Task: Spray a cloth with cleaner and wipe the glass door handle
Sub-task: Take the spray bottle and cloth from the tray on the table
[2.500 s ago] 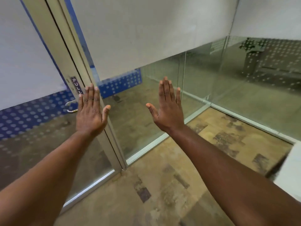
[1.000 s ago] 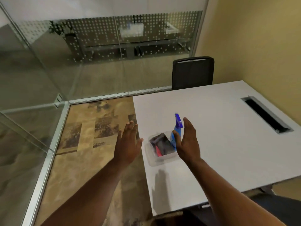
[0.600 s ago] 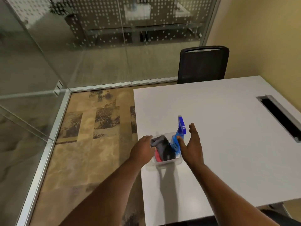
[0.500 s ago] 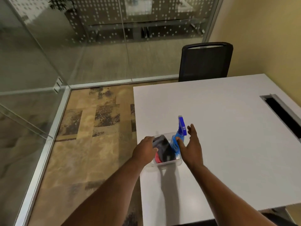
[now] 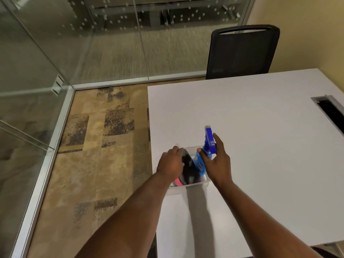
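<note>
White rectangular table (image 5: 260,127), near-left corner: clear plastic tub (image 5: 197,183) holds dark folded cloth (image 5: 189,169) and blue trigger spray bottle (image 5: 208,141).

Step, as I read it: grab both. Lift bottle by neck, straight up; pinch cloth top fold.

Right hand (image 5: 216,161): fingers apart, cupped round bottle neck, not clamped.

Left hand (image 5: 170,162): fingers curled onto cloth; grip unclear.

Door handle out of view.

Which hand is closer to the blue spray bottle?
Right. The right hand curls around the spray bottle, not yet closed; the left hand sits on the dark cloth beside it.
</note>
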A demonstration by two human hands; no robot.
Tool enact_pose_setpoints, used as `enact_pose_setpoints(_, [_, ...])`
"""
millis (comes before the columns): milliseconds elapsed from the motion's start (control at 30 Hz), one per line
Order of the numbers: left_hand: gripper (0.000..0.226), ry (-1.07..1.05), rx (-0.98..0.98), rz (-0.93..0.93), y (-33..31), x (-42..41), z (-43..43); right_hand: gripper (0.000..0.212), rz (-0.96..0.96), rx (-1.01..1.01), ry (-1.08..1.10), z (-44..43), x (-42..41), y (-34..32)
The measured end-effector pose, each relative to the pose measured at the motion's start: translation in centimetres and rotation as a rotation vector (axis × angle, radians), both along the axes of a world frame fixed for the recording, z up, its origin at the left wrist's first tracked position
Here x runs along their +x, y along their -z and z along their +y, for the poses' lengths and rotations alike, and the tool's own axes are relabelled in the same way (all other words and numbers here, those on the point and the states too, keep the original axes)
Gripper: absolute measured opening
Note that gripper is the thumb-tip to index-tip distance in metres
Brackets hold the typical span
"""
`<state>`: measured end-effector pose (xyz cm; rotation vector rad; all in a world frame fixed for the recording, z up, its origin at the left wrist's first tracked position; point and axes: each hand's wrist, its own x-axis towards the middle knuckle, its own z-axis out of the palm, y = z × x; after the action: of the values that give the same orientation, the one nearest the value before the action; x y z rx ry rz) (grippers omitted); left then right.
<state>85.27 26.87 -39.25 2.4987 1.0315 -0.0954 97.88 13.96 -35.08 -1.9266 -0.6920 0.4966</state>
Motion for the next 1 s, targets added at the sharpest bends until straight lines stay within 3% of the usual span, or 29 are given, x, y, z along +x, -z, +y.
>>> enact_pose_setpoints(167, [0.068, 0.007, 0.033, 0.079, 1.1, 1.4, 0.3, 0.074, 0.018, 0.006, -0.019, 1.1, 0.4, 0.2])
enact_pose_setpoints(333, [0.035, 0.068, 0.191, 0.06, 0.3, 2.1, 0.6, 0.077, -0.014, 0.08, -0.097, 1.5, 1.2, 0.5])
enact_pose_setpoints(400, [0.037, 0.124, 0.181, 0.024, 0.3, 1.9, 0.4, 0.068, -0.042, 0.077, -0.128, 1.5, 1.3, 0.6])
enact_pose_setpoints(500, [0.022, 0.233, 0.222, 0.039, 0.2, 1.5, 0.2, 0.035, -0.072, 0.069, -0.136, 1.9, 1.3, 0.4])
enact_pose_setpoints(733, [0.025, 0.404, 0.394, 0.124, 0.2, 1.7, 0.2, 0.023, 0.022, 0.094, -0.073, 1.8, 1.2, 0.0])
enact_pose_setpoints(833, [0.021, 0.405, 0.288, 0.077, -0.7, 1.2, 0.6, 0.025, 0.061, 0.117, -0.049, 1.6, 1.1, -0.6])
enact_pose_setpoints(933, [0.021, 0.294, 0.01, 0.036, -2.5, -0.2, 1.2, 0.035, 0.049, 0.144, -0.053, 1.0, 0.7, -1.6])
enact_pose_setpoints(1000, [0.023, 0.161, -0.171, 0.012, -4.1, -1.4, 1.7, 0.027, 0.041, 0.156, -0.046, 1.0, 0.5, -2.3])
